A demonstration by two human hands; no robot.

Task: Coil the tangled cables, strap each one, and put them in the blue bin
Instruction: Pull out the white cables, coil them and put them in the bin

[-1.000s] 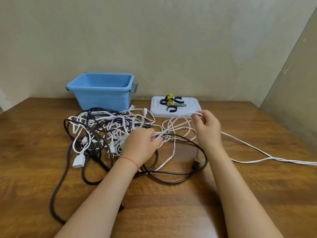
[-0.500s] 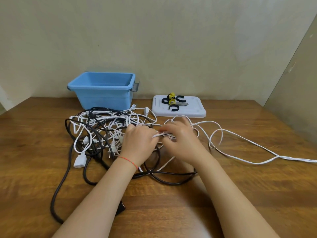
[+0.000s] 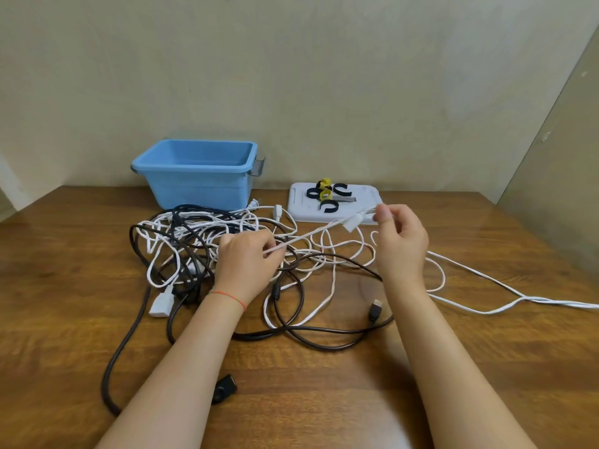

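A tangle of white and black cables (image 3: pixel 194 244) lies on the wooden table in front of the blue bin (image 3: pixel 197 175). My left hand (image 3: pixel 248 264) pinches a white cable (image 3: pixel 308 234) at the right edge of the tangle. My right hand (image 3: pixel 400 241) pinches the same cable just past its white plug (image 3: pixel 351 222), so the stretch between the hands runs taut and raised. Black and yellow straps (image 3: pixel 329 196) lie on a white tray (image 3: pixel 366 199) behind my right hand.
Loose white cable (image 3: pixel 486 286) trails off the right side of the table. A black cable loops near the front, ending in a plug (image 3: pixel 376 311), and another black plug (image 3: pixel 223 388) lies by my left forearm. A wall panel stands at the right.
My right hand has moved right and up from beside my left hand, drawing the white plug end out of the tangle. My left hand stayed at the tangle's edge.
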